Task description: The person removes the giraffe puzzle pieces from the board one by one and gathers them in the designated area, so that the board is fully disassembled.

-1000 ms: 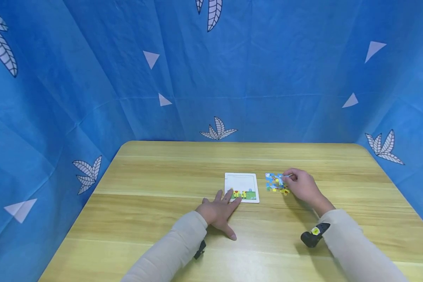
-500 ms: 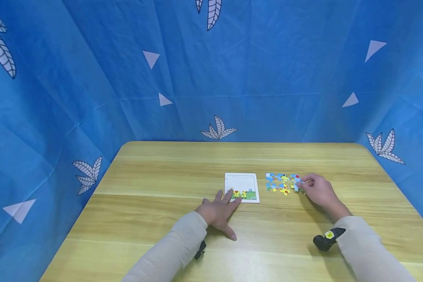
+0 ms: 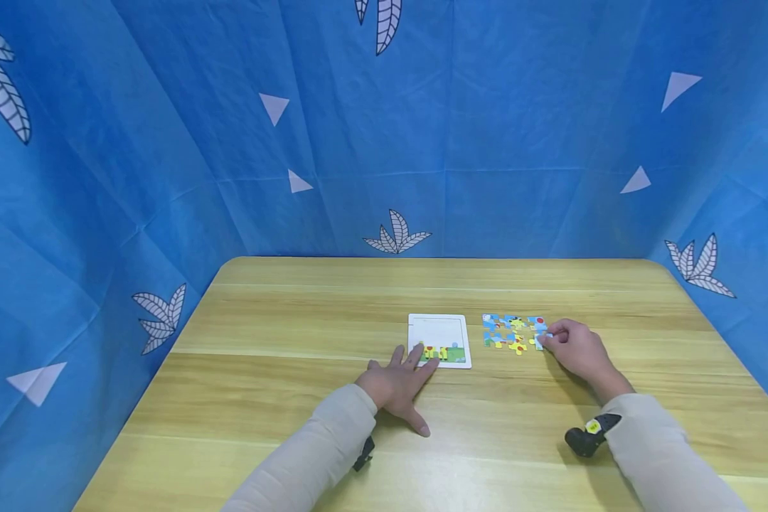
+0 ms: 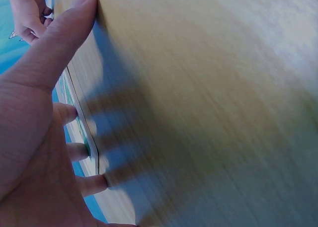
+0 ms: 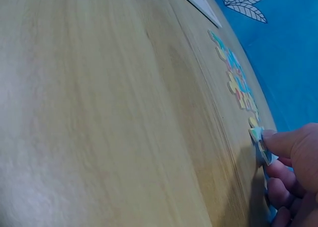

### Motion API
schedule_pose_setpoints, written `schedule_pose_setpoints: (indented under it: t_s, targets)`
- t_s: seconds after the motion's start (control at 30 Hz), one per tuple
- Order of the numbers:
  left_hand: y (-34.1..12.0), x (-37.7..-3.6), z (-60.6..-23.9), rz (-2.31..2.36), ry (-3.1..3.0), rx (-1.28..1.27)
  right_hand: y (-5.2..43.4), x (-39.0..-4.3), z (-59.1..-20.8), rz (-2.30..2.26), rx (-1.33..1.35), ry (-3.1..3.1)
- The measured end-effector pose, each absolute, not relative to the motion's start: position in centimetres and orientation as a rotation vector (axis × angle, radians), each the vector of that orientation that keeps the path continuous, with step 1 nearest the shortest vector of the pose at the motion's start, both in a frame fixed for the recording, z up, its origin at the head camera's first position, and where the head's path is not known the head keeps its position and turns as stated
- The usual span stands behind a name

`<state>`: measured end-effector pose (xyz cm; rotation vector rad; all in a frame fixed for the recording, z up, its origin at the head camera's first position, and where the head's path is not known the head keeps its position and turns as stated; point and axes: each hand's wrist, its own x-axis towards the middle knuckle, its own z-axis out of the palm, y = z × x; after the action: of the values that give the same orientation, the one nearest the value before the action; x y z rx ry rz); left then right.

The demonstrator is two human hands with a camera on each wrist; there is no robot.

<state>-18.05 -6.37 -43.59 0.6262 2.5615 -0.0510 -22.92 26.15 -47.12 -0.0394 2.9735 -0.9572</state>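
Note:
A white puzzle board (image 3: 438,328) lies on the table, with a strip of green and yellow fitted pieces (image 3: 451,353) along its near side. My left hand (image 3: 397,384) rests with spread, straight fingers over the board's near left corner; the left wrist view shows its fingertips (image 4: 79,151) at the board's edge. Right of the board lies a group of loose jigsaw pieces (image 3: 515,343), blue, yellow and red. At the right end of that group, my right hand (image 3: 576,348) pinches a pale blue jigsaw piece (image 5: 260,140) between thumb and fingers.
A wooden table (image 3: 281,306) carries everything. Its far edge meets a blue curtain (image 3: 518,142) printed with white leaves and triangles. Black wrist devices (image 3: 585,437) sit at both sleeves.
My right hand has moved right from over the middle of the loose pieces to their right end, exposing several pieces. The left hand and the board have stayed put.

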Motion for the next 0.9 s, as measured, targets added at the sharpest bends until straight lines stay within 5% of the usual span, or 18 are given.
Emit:
schedule_pose_setpoints:
  t_s: [0.9]
  targets:
    - [-6.2,-17.8,-43.7,-0.074,2.59,0.64,24.5,-23.2,-46.0,-1.072,-0.065,3.026]
